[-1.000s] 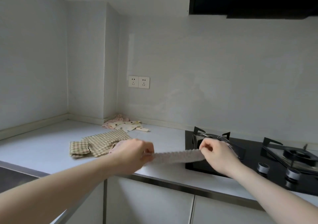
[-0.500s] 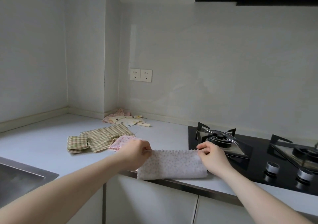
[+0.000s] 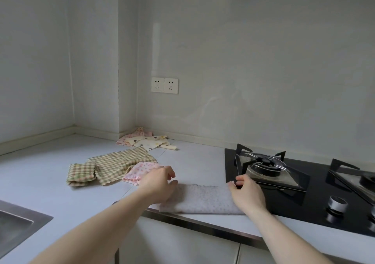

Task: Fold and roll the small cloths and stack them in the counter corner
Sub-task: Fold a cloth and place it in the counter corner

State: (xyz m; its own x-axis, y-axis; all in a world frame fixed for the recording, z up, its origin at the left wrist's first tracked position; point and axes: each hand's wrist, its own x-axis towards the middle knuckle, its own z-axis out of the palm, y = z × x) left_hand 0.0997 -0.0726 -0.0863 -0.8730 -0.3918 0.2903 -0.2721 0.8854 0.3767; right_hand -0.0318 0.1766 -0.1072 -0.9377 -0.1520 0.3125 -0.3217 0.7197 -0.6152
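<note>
Resting on the folded cloth (image 3: 203, 199), left hand (image 3: 158, 184) lies loose while right hand (image 3: 246, 192) pinches its corner.

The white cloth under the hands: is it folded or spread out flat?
Folded. The white cloth lies as a narrow band on the counter's front edge, its near side a rounded fold.

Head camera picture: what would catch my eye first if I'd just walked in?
Probably the two bare hands at the counter's front edge: the left hand and right hand sit at either end of a pale speckled folded cloth. Behind the left hand lie a green checked cloth and a pink floral cloth; to the right sits a black glass gas hob.
</note>
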